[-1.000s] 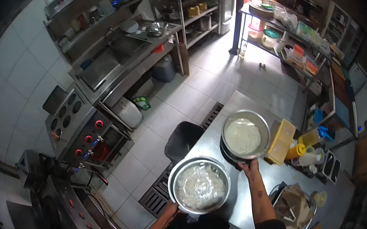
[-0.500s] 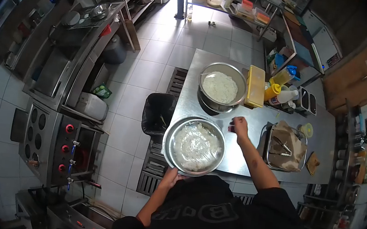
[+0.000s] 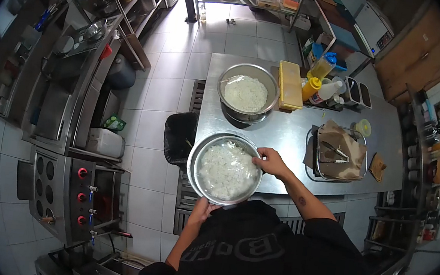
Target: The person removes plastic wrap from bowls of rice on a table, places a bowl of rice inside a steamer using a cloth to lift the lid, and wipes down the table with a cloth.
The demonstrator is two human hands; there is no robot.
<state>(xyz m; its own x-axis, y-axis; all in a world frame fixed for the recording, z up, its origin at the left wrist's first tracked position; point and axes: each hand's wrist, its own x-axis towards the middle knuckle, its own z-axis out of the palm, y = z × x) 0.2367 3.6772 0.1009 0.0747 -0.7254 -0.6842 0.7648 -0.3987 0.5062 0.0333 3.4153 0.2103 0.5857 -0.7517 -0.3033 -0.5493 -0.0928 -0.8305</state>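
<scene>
A shiny metal bowl (image 3: 190, 171) sits close to my body at the table's near left edge. It holds a whitish, grainy mass (image 3: 226, 167) with glossy, clear-looking wrap reflecting over it. My left hand (image 3: 203, 211) is closed on the near rim; its fingertips are partly hidden beneath. At the right rim, my right hand (image 3: 273, 163) is closed with thumb and fingers on the edge; whether it also pinches the wrap I cannot tell. Just beyond stands a deeper metal pot (image 3: 275, 96) with white, grainy contents (image 3: 245, 93).
A yellow box (image 3: 290, 88), a yellow squeeze bottle (image 3: 311, 89) and other bottles stand at the back of the steel table (image 3: 292, 132). On the right, tongs (image 3: 336, 151) lie in a paper-lined tray (image 3: 363, 169). A black bin (image 3: 179, 132) stands left, a stove (image 3: 56, 194) farther left.
My right hand has moved from over the table left and down onto the bowl's right rim. My left hand stays on the near rim. The whole view has shifted slightly.
</scene>
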